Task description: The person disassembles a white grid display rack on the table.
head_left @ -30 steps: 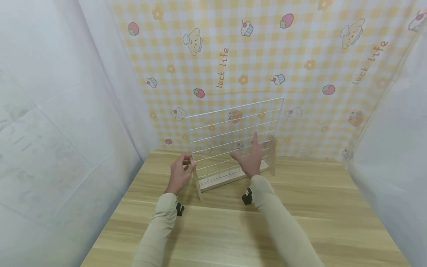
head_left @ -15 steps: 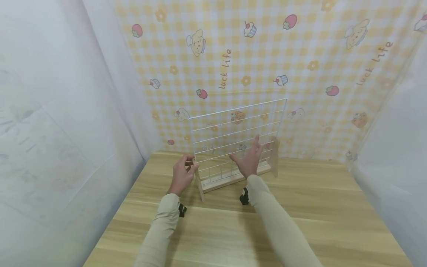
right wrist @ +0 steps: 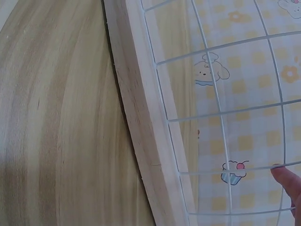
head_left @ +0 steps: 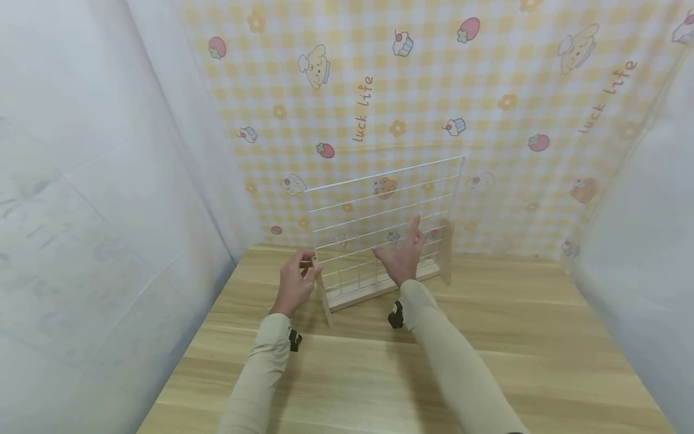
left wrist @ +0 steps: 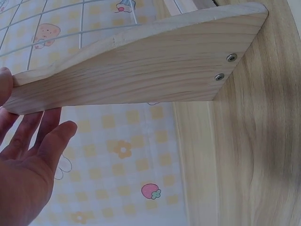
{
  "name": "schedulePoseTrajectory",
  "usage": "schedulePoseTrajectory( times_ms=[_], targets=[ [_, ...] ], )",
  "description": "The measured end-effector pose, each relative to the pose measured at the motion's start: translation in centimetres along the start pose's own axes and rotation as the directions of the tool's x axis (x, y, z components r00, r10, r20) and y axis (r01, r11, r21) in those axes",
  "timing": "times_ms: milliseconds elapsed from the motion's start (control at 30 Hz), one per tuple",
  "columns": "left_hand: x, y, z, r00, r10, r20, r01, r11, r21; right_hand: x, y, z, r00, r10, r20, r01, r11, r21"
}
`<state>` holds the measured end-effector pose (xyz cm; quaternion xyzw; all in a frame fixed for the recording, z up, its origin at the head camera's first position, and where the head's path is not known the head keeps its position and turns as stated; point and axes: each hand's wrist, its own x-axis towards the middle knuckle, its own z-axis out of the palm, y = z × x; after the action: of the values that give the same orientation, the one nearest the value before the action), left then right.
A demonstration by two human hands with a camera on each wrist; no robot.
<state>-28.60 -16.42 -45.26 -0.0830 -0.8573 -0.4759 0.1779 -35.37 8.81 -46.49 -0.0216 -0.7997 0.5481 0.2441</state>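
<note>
A white wire grid [head_left: 386,208] stands upright in a light wooden base bar [head_left: 360,295] between two wooden side panels. My left hand [head_left: 295,282] grips the upper end of the left side panel [left wrist: 136,66], thumb and fingers on opposite faces, as the left wrist view shows. Two metal screws sit near that panel's foot. Over the grid's lower right part is my right hand [head_left: 402,259], thumb and forefinger spread apart. In the right wrist view one fingertip [right wrist: 280,172] lies at a wire crossing; whether it presses is unclear. The rest of that hand is out of that view.
The stand rests on a wood-grain table [head_left: 352,374]. Close behind it hangs a yellow checked cloth [head_left: 396,90] with cartoon prints. White sheets [head_left: 97,181] hang on the left and right sides. The right side panel [head_left: 446,250] stands near the cloth.
My right hand has shifted slightly left across the grid over the last second. The left hand keeps its grip on the side panel, and the stand holds its place.
</note>
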Motion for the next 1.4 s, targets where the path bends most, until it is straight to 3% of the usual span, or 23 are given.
schedulePoseTrajectory(
  times_ms=[233,433,633,800,967,1400],
  targets=[
    [0.0,0.1,0.2,1.0,-0.002,0.024,0.001,1.0,0.025,0.4,-0.4,-0.2,1.0,0.03,0.001,-0.03,0.999,0.038],
    [-0.1,0.3,0.0,1.0,-0.005,0.009,0.005,1.0,0.025,1.5,-3.0,-0.7,0.999,-0.051,-0.016,0.052,0.996,0.07],
    [0.0,0.2,-0.1,1.0,-0.006,0.024,0.005,0.999,0.032,2.2,-5.2,-1.2,0.995,-0.091,-0.049,0.093,0.995,0.026],
    [0.1,0.0,-0.1,1.0,0.0,0.0,0.0,0.999,0.036,2.7,-6.6,-1.4,0.99,-0.132,-0.054,0.133,0.991,0.009],
    [0.1,-0.1,-0.1,1.0,0.013,0.008,-0.013,0.999,0.031,3.0,-7.5,-1.6,0.989,-0.138,-0.059,0.137,0.99,-0.013],
    [0.0,0.2,-0.4,0.999,-0.029,0.038,0.028,0.999,0.034,4.2,-9.4,-2.4,0.99,-0.121,-0.08,0.119,0.993,-0.022]
  ],
)
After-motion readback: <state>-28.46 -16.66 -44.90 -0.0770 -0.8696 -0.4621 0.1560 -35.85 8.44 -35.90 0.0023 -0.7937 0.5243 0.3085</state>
